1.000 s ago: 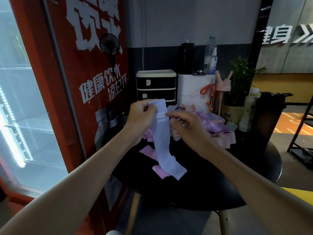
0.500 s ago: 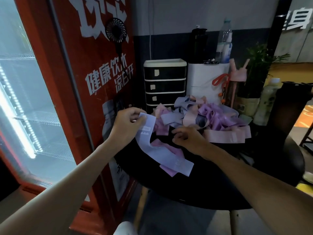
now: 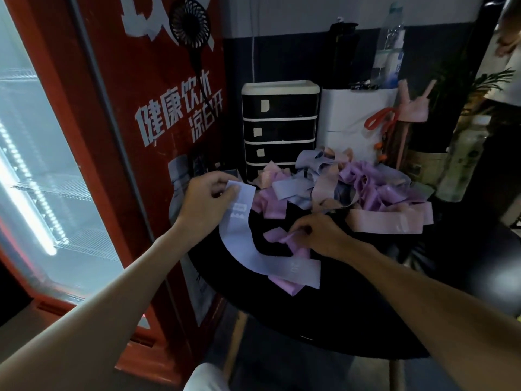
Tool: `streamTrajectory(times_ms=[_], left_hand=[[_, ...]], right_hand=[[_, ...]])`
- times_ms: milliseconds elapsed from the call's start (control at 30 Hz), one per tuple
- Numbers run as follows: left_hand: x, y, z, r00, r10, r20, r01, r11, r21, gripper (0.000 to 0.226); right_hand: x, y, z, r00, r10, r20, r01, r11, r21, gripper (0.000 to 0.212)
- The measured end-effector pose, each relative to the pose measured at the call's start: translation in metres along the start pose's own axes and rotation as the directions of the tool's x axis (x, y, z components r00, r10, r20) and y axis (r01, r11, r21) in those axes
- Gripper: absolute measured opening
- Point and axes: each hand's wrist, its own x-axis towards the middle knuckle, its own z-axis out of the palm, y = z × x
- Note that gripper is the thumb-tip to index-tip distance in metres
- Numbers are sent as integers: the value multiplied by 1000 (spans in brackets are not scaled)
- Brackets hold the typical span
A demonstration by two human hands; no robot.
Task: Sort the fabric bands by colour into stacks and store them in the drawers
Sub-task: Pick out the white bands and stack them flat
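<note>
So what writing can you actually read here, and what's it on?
"健康饮水": white, on the red fridge panel.
"凉白开": white, just below, same panel.
Big white characters at the panel's top: cut off.
Print on the blue band, drawer tags, water bottle label: too blurred to read.

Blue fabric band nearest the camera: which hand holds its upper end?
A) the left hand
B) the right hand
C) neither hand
A: the left hand pinches the upper end of the blue fabric band, while the right hand pinches a pink band on the table.
</note>
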Motion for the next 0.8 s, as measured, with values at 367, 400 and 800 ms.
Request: streamTrajectory(times_ms=[367,400,800], left_hand=[[11,41,24,998,59,22,-54,985,-166,12],[11,46,27,997,69,37,-62,982,-177,11],[-1,89,54,993,4,121,28,965,-260,27]], right_hand=[[-9,6,-72,913,191,-362,-213,977,-24,34],[-12,-2,-74,920,174,-351,-176,984,26,33],[-47,-98,-100,938,58,-343,71,933,352,7]])
